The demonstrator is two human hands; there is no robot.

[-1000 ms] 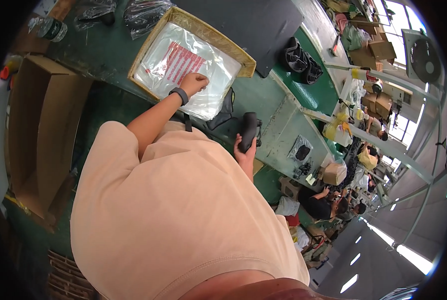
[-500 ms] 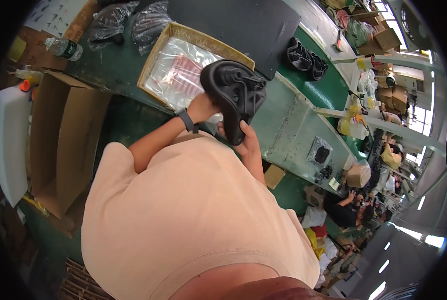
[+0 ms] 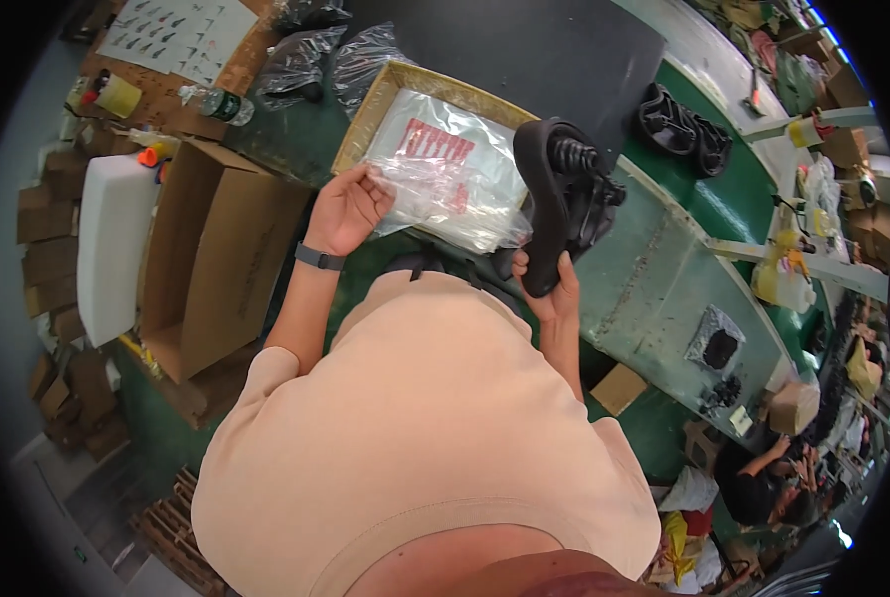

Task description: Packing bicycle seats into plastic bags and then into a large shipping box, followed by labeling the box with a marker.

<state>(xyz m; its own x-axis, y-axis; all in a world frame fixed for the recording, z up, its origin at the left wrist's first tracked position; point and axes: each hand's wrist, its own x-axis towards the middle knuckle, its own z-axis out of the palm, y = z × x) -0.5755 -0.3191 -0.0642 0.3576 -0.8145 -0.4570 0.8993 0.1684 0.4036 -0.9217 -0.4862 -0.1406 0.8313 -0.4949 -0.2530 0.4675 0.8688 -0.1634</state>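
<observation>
Pinching clear plastic (image 3: 417, 191), gripping a black saddle (image 3: 541, 189), left and right hands (image 3: 345, 213) (image 3: 556, 289) flank a tray (image 3: 460, 84) near a carton (image 3: 244, 254).

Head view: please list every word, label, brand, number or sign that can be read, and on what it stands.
No text is clear enough to quote.
Clear plastic bags: lines of red print, blurred.
Bottle: dark label, too small to read.
White sheets: rows of small dark figures; any text too small.
Cardboard box: faint marks, unreadable.
</observation>
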